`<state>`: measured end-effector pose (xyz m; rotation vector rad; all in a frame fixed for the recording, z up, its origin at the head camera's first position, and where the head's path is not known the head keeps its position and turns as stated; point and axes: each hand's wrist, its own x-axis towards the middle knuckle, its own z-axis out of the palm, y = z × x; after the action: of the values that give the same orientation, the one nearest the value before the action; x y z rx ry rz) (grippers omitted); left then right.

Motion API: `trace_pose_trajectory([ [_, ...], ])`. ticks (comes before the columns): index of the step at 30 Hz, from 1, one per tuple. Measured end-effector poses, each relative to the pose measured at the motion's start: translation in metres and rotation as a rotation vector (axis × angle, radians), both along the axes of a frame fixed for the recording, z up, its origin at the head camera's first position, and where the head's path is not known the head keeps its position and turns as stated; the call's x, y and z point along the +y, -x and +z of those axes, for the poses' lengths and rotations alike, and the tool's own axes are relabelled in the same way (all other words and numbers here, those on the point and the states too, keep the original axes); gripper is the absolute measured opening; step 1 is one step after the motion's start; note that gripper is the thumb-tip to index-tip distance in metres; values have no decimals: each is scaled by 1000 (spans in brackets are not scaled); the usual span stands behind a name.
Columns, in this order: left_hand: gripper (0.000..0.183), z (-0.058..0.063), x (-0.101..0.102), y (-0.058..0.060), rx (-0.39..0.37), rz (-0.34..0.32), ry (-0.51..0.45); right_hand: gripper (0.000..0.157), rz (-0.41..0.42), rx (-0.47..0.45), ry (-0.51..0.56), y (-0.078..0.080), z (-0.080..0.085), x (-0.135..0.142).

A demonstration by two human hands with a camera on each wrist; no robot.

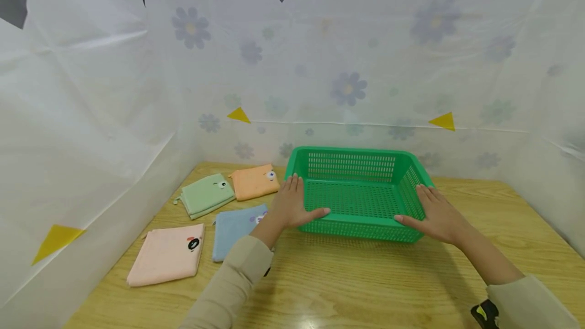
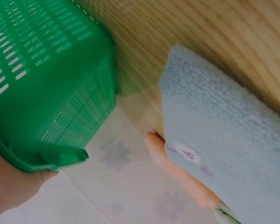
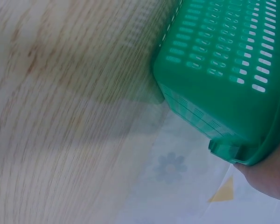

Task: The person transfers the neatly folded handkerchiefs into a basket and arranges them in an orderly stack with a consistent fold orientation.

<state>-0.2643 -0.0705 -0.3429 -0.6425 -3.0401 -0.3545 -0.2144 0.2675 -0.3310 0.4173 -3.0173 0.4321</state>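
A green plastic basket (image 1: 361, 226) with slotted walls stands on the wooden table, and nothing lies inside it. My left hand (image 1: 291, 204) rests on its left front corner, fingers straight along the side rim and thumb along the front rim. On the right front corner, my right hand (image 1: 441, 215) lies the same way, with straight fingers. Beside my left forearm is a folded blue towel (image 1: 233, 227), partly hidden by the arm. A pink towel (image 1: 166, 258), a green towel (image 1: 205, 197) and an orange towel (image 1: 253, 183) lie folded farther left.
The wooden table (image 1: 347, 288) ends against white flower-patterned sheeting (image 1: 311, 55) at the back and both sides. Grey and yellow triangles mark the sheeting. In the left wrist view, the blue towel (image 2: 214, 126) lies close to the basket's side.
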Motion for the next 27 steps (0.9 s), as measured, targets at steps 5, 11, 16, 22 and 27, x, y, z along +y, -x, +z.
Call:
trace_pose_trajectory([
  [5,101,1,0,-1,-4,1,-3,99,2,-2,1,-1,1,-1],
  [11,101,1,-1,-3,-7,0,-10,99,8,7,0,-1,2,0],
  [16,101,0,-1,-3,-14,5,-9,99,9,-1,-7,-1,2,0],
  [22,103,-1,-1,-4,-8,11,-9,98,8,-12,-9,-1,2,0],
  [27,103,-2,-2,-5,1,11,-13,99,7,-11,-12,-2,2,0],
])
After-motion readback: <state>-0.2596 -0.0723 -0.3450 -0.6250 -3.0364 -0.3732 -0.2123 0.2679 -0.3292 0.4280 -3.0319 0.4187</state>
